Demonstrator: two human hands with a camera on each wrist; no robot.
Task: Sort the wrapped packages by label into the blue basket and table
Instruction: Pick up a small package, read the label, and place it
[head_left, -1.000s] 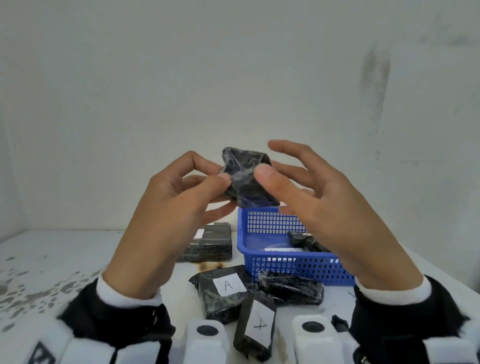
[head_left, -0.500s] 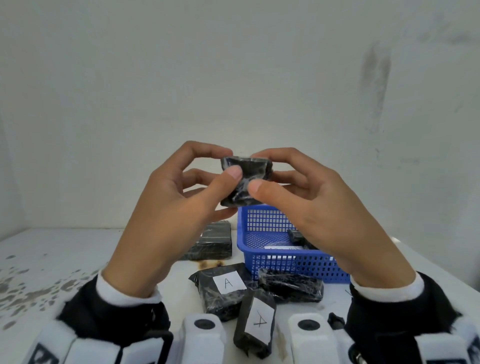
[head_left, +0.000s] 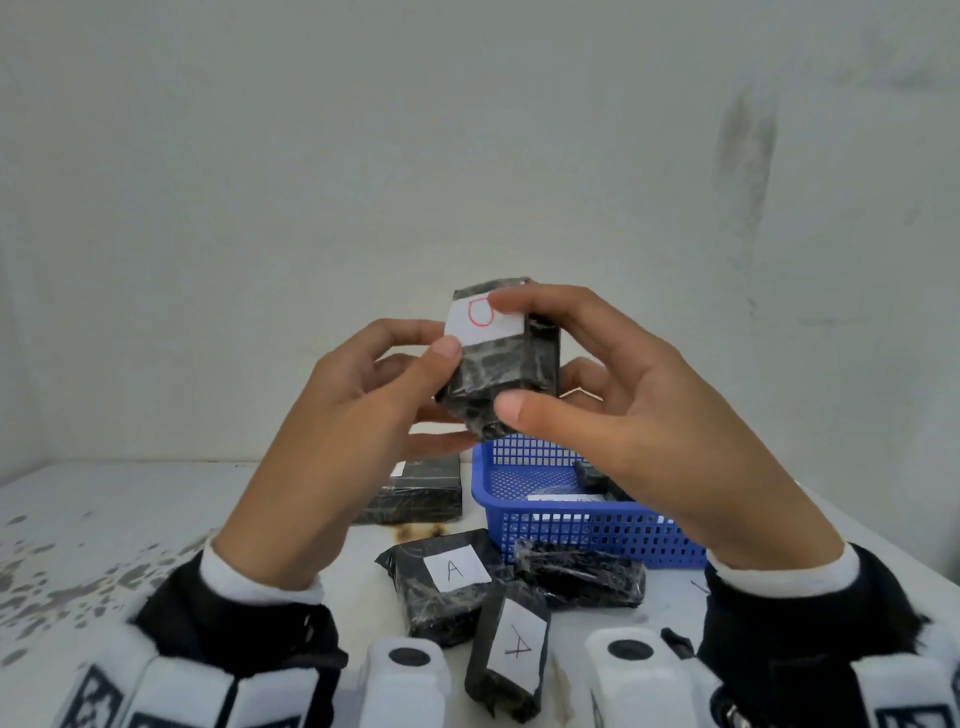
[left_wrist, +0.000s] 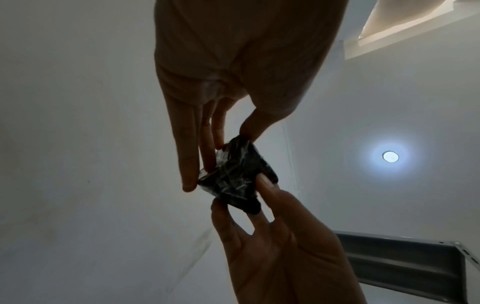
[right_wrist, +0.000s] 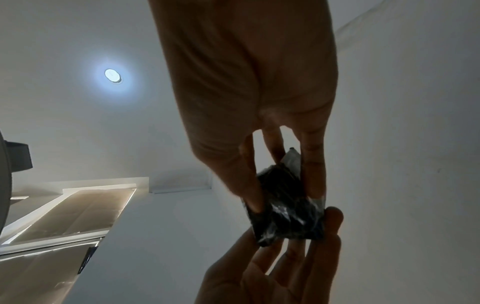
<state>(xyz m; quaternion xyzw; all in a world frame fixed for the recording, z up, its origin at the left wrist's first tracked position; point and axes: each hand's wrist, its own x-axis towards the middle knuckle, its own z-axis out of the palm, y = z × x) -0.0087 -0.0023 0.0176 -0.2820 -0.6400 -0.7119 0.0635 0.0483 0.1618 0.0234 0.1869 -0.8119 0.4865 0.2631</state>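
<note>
**Label check on the held package**

White walls are enclosing a stained white counter (head_left: 78, 545), which is carrying the blue basket (head_left: 587, 525) and several black wrapped packages. Both hands are holding one wrapped package (head_left: 498, 364) raised above the basket, well clear of the counter. The left hand (head_left: 332, 447) is pinching its left side between thumb and fingers; the right hand (head_left: 639, 415) is gripping it with the thumb below and the index finger on top. The grip is presenting the white label (head_left: 483, 322) to the head camera, probably for reading; its red mark is partly covered by a fingertip. Two packages marked A (head_left: 457, 571) are lying near the basket. Half a second earlier, the package was showing only black wrap; the label is now facing up
</note>
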